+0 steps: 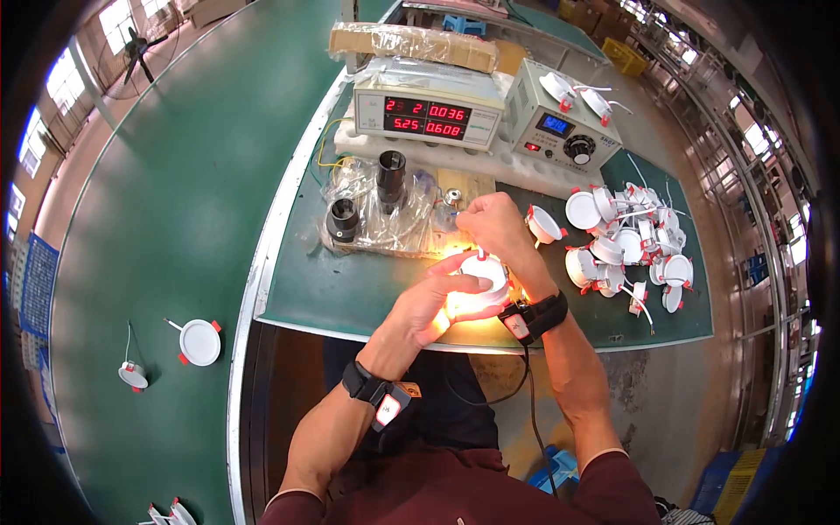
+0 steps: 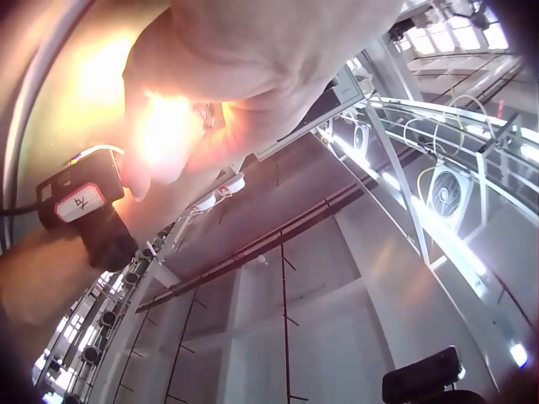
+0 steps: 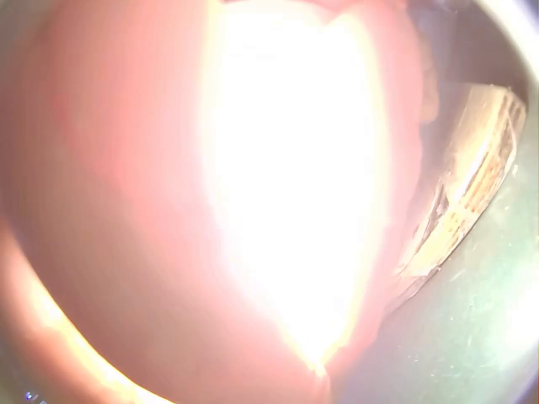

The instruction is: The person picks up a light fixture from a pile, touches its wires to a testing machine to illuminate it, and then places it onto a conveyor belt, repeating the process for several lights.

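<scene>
A round white downlight [image 1: 486,273] glows brightly near the front edge of the green bench. My left hand [image 1: 426,303] grips it, thumb across its back and fingers around its rim. Just above it, my right hand [image 1: 500,229] has its fingertips bent together by the light's cable, close to the wooden board; what they pinch is too small to tell. In the left wrist view, glare covers the lamp beside my left hand [image 2: 244,59]. Glare also fills most of the right wrist view, hiding the fingertips.
Behind the hands stand a meter with red digits [image 1: 429,118] and a grey power unit [image 1: 560,122]. Black cylinders [image 1: 391,179] stand on the plastic-wrapped board at left. Many downlights [image 1: 630,241] are piled at right. Another green table [image 1: 149,262] holds several lights.
</scene>
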